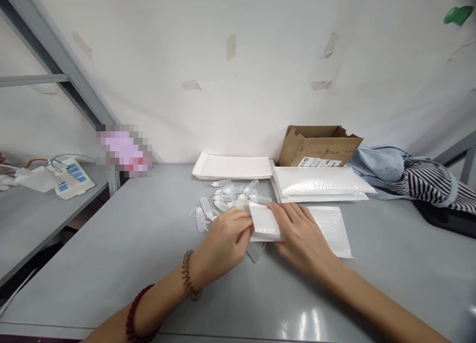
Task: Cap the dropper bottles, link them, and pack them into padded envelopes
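Observation:
A white rectangular packet [265, 223] lies between my hands near the middle of the table. My left hand [227, 238] has its fingers pinched at the packet's left end. My right hand [303, 236] presses over the packet's right part, thumb below and fingers on top, closed on it. Beneath my right hand, a white bubble mailer [332, 229] sticks out to the right. Several small clear plastic bottles [223, 204] with white caps are heaped just behind my left hand. One clear piece [254, 252] lies in front of the packet.
Behind the bottles is a stack of white envelopes [234, 167]. Puffy bubble mailers [320, 182] are piled to its right, with an open cardboard box [320, 144] behind. Blue and striped cloth [427, 179] lies at the far right. A second table [33, 224] stands left.

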A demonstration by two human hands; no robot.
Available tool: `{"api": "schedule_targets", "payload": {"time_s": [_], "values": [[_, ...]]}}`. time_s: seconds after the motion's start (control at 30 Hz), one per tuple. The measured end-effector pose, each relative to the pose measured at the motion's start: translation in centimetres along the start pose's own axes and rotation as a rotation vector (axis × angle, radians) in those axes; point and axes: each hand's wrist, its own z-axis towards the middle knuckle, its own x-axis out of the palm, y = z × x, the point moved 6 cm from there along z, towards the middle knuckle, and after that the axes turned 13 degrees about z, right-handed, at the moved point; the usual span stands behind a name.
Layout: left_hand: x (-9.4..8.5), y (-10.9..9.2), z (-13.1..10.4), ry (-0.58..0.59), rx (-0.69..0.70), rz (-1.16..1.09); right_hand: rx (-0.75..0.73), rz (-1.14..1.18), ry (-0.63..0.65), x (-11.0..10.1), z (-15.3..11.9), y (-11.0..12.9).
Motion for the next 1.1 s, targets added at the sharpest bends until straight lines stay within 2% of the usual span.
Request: {"api": "schedule_targets", "payload": {"time_s": [0.1,0.23,0.3,0.37,0.47,0.57,0.6,0.63,0.77,0.9,1.1], "values": [[0.1,-0.6,0.2,0.097,0.049,-0.03,-0.005,0.011,-0.003,-0.1,0.0,0.2],[-0.2,-1.6,0.3,0.161,0.15,-0.101,-0.012,0.024,0.0,-0.1,0.0,0.4],[-0.5,-1.5,0.3,0.174,0.145,-0.134,-0.01,0.022,-0.001,-0.1,0.0,0.3],[-1.0,-0.8,0.4,0.147,0.077,-0.183,0.003,0.012,-0.008,-0.3,0.0,0.1],[-2.0,2.2,0.5,0.039,-0.137,-0.207,0.03,-0.011,-0.022,-0.6,0.1,-0.6],[-3.0,6.9,0.5,-0.095,-0.358,0.028,0.051,-0.005,-0.016,-0.9,0.1,-1.2],[-3.4,8.2,0.6,-0.149,-0.368,0.15,0.054,0.007,-0.011,-1.0,0.1,-1.4],[-3.3,9.5,0.7,-0.152,-0.378,0.195,0.055,0.023,-0.009,-1.0,0.1,-1.4],[-2.5,13.9,1.1,-0.103,-0.417,0.263,0.044,0.11,0.008,-1.1,0.1,-1.3],[-1.6,15.6,1.2,-0.063,-0.448,0.295,0.037,0.153,0.024,-1.2,0.2,-1.0],[-1.1,16.4,1.3,-0.016,-0.488,0.314,0.054,0.162,0.034,-1.0,0.1,-1.0]]}}
